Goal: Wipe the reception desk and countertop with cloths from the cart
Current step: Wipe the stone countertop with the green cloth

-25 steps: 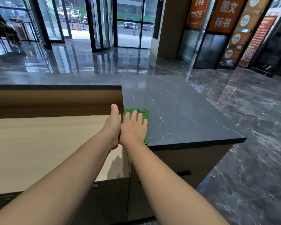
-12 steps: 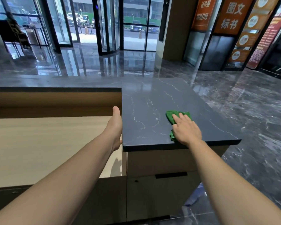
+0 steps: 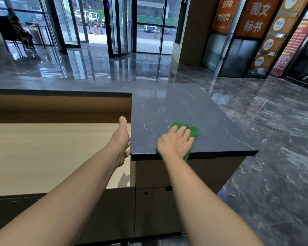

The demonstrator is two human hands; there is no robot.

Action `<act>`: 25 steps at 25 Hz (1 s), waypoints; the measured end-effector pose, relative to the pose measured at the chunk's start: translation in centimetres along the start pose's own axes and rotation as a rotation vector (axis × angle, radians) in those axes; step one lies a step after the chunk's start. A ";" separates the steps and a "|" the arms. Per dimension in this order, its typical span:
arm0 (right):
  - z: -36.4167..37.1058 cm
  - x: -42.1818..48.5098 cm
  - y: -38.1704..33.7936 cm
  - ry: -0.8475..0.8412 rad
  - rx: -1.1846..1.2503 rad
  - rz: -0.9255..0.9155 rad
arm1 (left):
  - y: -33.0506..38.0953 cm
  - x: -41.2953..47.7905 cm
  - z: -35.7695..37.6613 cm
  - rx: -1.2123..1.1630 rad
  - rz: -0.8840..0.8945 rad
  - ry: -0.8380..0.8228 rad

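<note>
On the dark marble worktop [image 3: 176, 107], the right hand [image 3: 175, 143] presses flat, fingers spread, on a green cloth [image 3: 193, 131]; the open left hand [image 3: 121, 139] braces its edge.

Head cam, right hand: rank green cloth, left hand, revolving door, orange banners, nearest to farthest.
From the right hand:
1. green cloth, directly under the palm on the dark countertop.
2. left hand, to the left at the countertop's side edge.
3. revolving door and orange banners: both far across the lobby, door ahead, banners ahead-right; too close to call.
</note>
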State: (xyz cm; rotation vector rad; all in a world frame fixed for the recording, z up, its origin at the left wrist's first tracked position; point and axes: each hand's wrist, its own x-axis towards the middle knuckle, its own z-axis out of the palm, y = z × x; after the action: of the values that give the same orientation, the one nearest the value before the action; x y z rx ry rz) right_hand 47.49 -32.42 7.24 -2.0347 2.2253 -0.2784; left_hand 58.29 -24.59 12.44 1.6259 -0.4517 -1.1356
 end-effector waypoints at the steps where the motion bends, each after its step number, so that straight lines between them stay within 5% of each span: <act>1: 0.3 -1.3 -1.7 -0.014 0.012 -0.054 | 0.1 -0.1 0.1 -0.006 -0.003 0.003; 5: 0.9 -5.4 -6.3 -0.111 0.036 -0.417 | 0.1 -0.3 0.4 -0.078 -0.043 -0.071; 10: -0.1 -2.8 -2.1 -0.189 0.017 -0.756 | 0.3 0.2 0.0 -0.066 -0.055 0.054; 18: -2.1 3.8 7.2 -0.207 0.030 -0.406 | -0.4 -0.3 0.2 -0.013 -0.037 0.062; 25: -1.2 0.6 1.5 -0.194 0.076 -0.231 | -0.9 -0.1 0.2 0.008 0.009 -0.007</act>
State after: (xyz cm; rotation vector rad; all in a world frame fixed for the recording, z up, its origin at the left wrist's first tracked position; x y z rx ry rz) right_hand 45.73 -32.81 8.12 -2.1756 1.8433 -0.1740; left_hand 57.89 -24.30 11.70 1.6256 -0.4676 -1.1343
